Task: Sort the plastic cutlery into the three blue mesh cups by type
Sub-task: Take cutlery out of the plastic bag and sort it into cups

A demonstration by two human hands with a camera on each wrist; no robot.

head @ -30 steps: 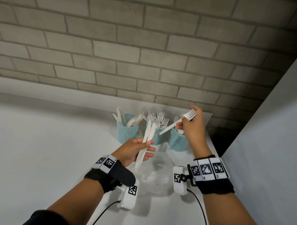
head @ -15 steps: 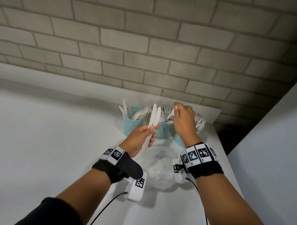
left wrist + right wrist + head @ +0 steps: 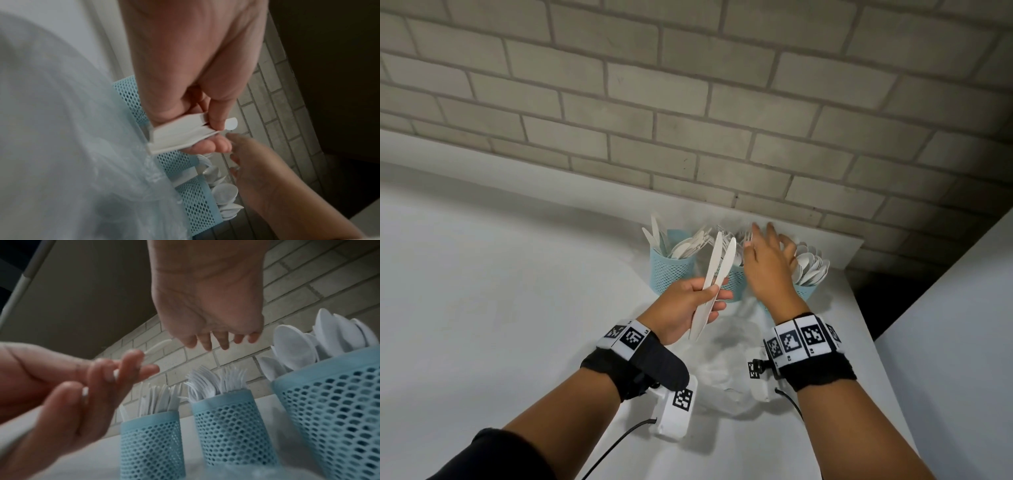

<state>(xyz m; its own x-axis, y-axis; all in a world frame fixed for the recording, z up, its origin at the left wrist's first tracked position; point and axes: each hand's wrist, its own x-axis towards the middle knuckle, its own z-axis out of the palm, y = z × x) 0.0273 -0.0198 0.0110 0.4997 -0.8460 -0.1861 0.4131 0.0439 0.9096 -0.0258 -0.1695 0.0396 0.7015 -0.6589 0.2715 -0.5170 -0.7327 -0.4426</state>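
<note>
Three blue mesh cups stand in a row by the brick wall: the left cup [image 3: 671,267] [image 3: 151,446] holds white knives, the middle cup [image 3: 736,281] [image 3: 228,431] holds forks, the right cup [image 3: 806,289] [image 3: 337,412] holds spoons. My left hand [image 3: 688,305] grips two white plastic knives [image 3: 714,274] [image 3: 180,138] by their handles, blades pointing up, in front of the left and middle cups. My right hand [image 3: 767,263] [image 3: 218,340] hovers with spread fingers above the middle cup, holding nothing.
A crumpled clear plastic bag [image 3: 726,363] [image 3: 61,146] lies on the white table [image 3: 500,308] between my wrists. The brick wall [image 3: 688,120] rises right behind the cups. A white panel [image 3: 955,325] bounds the right side, with a dark gap beyond the table's corner.
My right hand carried a fork to the middle cup and let it go; its fingers are now spread. My left hand kept the two knives and rose slightly toward the cups.
</note>
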